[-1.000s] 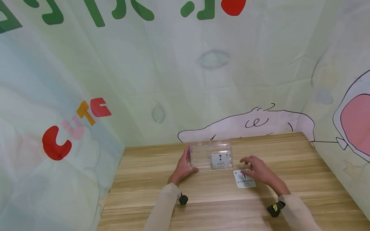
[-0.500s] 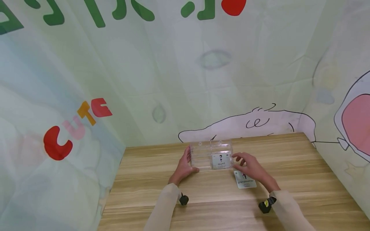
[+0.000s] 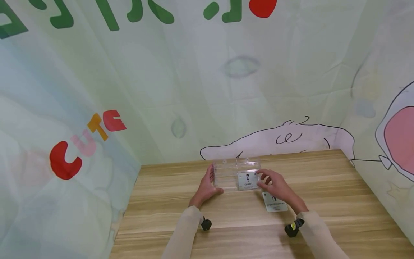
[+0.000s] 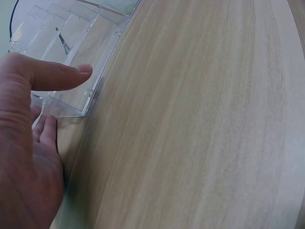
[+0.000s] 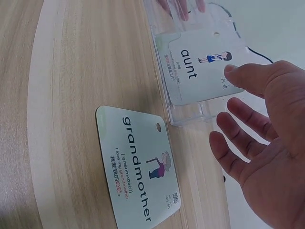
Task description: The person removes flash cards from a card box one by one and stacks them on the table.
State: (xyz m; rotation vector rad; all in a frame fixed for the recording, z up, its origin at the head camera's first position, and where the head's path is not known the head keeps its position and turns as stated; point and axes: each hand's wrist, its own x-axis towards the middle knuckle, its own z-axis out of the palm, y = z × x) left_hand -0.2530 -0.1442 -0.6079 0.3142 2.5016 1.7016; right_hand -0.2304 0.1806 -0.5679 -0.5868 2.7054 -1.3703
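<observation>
A clear plastic card holder (image 3: pixel 225 176) stands toward the back of the table. My left hand (image 3: pixel 206 187) holds its left end, fingers along the side and thumb across the front. In the holder's right-hand part stands a card printed "aunt" (image 5: pixel 195 67). My right hand (image 3: pixel 276 185) is at the right end of the holder, fingers loosely bent; in the right wrist view the thumb (image 5: pixel 257 78) overlaps the aunt card's top edge. A second card, printed "grandmother" (image 5: pixel 143 167), lies on the table just below this hand, one corner overlapped by it in the head view.
The wood-grain table (image 3: pixel 161 216) reaches back to a printed cloth backdrop (image 3: pixel 181 90) with letters and cartoon figures. The same cloth rises at the left and right sides. A black device is strapped to each wrist.
My right hand has moved left and slightly up, from above the grandmother card to the right edge of the aunt card. My left hand and the holder stay in place.
</observation>
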